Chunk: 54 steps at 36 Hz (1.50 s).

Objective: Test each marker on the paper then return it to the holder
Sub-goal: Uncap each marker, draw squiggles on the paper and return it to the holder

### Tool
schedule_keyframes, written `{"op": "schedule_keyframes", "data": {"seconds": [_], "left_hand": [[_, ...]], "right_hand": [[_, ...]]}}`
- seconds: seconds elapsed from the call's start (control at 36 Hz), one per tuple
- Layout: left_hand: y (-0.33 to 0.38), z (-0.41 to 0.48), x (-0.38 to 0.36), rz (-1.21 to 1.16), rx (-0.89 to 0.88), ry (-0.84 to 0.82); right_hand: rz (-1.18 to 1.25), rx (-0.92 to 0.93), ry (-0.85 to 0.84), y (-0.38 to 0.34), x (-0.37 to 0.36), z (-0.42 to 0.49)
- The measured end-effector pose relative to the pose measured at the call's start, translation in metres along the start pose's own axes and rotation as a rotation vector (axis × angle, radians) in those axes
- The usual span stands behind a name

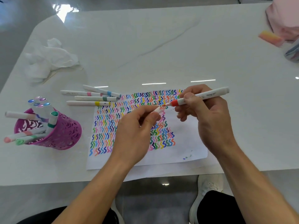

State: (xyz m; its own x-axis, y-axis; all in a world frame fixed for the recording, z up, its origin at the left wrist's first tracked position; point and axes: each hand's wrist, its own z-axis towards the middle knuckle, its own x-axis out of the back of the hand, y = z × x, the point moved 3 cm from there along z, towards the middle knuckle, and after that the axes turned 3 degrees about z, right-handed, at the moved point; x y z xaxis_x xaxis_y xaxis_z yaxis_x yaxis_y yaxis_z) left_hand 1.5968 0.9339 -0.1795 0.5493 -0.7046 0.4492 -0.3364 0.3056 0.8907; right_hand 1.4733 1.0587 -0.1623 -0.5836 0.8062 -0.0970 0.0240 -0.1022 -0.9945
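1. Our right hand [208,120] gripped the uncapped red marker [203,95], its tip over the paper's [186,126] upper middle.
2. Our left hand [134,131] pinched the cap [158,109] just beside that tip, above the paper; the hands were near but apart.
3. The purple holder [64,133] stood left of the paper, markers inside.
4. Four loose markers [92,98] lay at the paper's top-left corner.

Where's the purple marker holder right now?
Head view: the purple holder stands on the table at left, left of the paper, nearer than the four loose markers.
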Motion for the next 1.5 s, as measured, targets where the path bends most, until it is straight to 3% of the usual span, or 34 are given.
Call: {"op": "schedule_keyframes", "data": {"seconds": [0.44,0.64,1.17,1.5], "left_hand": [[-0.002,-0.003,0.008,-0.025,-0.043,-0.023],[-0.003,0.000,0.010,-0.189,-0.026,-0.009],[-0.001,-0.005,0.010,-0.126,-0.072,0.130],[0.008,-0.009,0.039,-0.173,-0.187,0.336]], "right_hand": [[-0.159,-0.012,-0.063,0.007,-0.015,-0.003],[-0.061,-0.039,-0.076,0.010,-0.019,-0.005],[0.185,-0.197,-0.056,0.026,-0.029,-0.011],[-0.083,-0.147,0.012,0.030,-0.019,-0.001]]}}
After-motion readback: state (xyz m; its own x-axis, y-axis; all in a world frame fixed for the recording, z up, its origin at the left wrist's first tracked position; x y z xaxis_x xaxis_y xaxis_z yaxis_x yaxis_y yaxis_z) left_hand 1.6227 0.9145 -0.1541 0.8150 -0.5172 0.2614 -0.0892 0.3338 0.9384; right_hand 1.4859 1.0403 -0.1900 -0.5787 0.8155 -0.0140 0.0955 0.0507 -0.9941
